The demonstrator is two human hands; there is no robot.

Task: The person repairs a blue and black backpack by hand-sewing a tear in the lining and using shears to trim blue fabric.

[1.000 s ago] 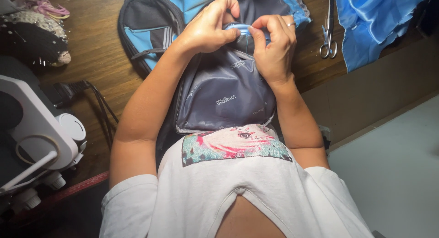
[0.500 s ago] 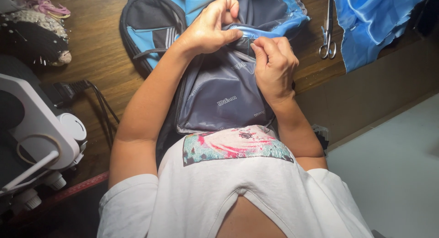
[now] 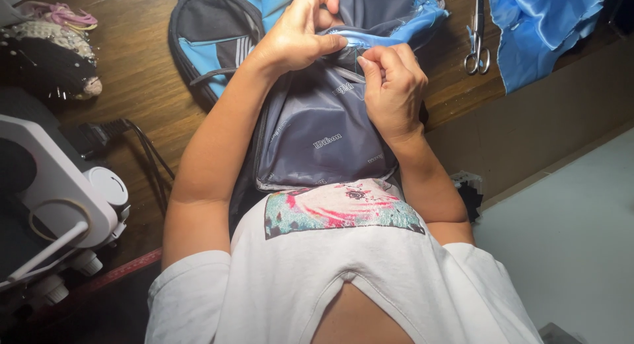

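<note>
A grey and blue backpack (image 3: 317, 132) lies on the wooden table (image 3: 142, 73) and hangs down against my white printed shirt. My left hand (image 3: 297, 37) pinches the light blue trim at the bag's top edge, thumb on top. My right hand (image 3: 393, 89) sits just below and right of it. Its thumb and forefinger are closed on a fine thread (image 3: 357, 53) that runs up to the trim. Whether a needle is in those fingers I cannot tell.
Metal scissors (image 3: 477, 37) lie to the right of the bag, beside shiny blue cloth (image 3: 541, 27). A white sewing machine (image 3: 59, 192) and a black cable (image 3: 145, 152) are at the left. A dark beaded cushion (image 3: 49, 66) sits at the far left. Pale floor (image 3: 568, 245) is at the right.
My right hand has drawn away from the blue trim, down toward my body, with the thread stretched behind it. My left hand keeps its pinch on the trim.
</note>
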